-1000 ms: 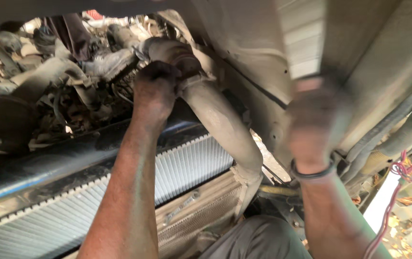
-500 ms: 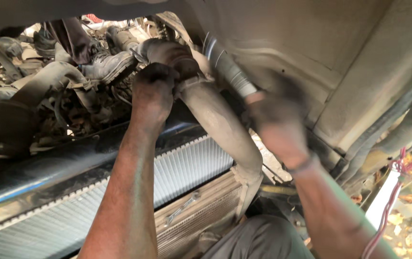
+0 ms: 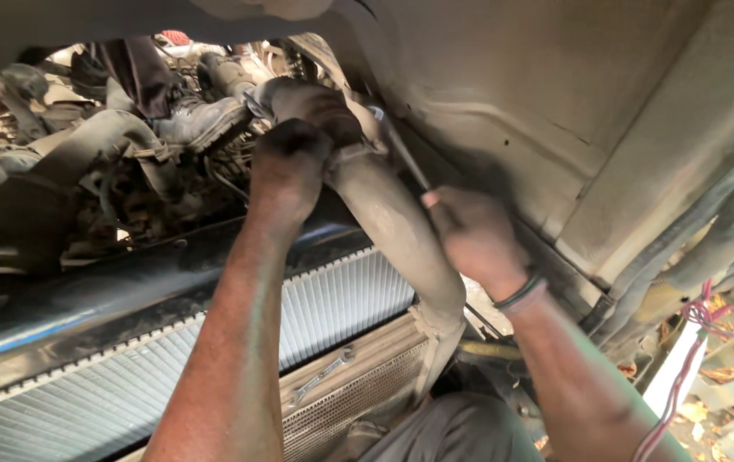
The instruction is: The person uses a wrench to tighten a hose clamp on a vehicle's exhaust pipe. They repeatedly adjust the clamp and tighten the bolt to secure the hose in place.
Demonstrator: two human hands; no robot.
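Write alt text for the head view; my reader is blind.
Under a vehicle, the left hand grips the top of a dusty pipe while the right hand holds a slim tool at that joint. A finned radiator lies below.

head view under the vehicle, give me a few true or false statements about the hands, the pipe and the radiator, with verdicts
1. The left hand grips the upper end of the dusty pipe. True.
2. The right hand is empty. False: it holds a slim metal tool that points up towards the top of the pipe.
3. A finned radiator lies below the left forearm. True.
4. The right wrist is bare. False: it wears a dark band.
5. A wrench lies on the frame just under the radiator. True.
6. The pipe runs straight across the picture. False: it bends at the top and slopes down to the right.
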